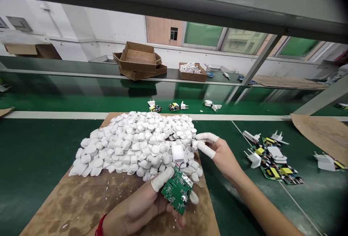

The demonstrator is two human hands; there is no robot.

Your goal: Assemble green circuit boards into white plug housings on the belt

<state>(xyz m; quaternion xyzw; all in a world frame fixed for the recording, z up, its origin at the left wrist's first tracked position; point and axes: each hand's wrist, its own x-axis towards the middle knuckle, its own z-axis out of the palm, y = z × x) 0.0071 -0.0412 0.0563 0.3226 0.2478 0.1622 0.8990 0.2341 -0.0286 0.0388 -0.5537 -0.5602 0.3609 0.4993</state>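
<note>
My left hand (148,201), with white finger cots on its fingers, holds a green circuit board (178,190) tilted over the cardboard. Thin red and dark wires run from the board to a white plug housing (178,155) just beyond it. A large heap of small white rounded pads (130,145) lies behind and to the left. At the heap's right edge is my right hand (219,149), also in finger cots, its thumb and fingertip pinching what looks like one white pad (194,144).
Brown cardboard (89,207) lies under the heap. Circuit boards with white plugs (274,160) are clustered on the green bench at right. More boards (174,106) sit along the back strip. Cardboard trays (140,56) and a box of white pieces (191,72) stand beyond; a grey beam (174,2) crosses overhead.
</note>
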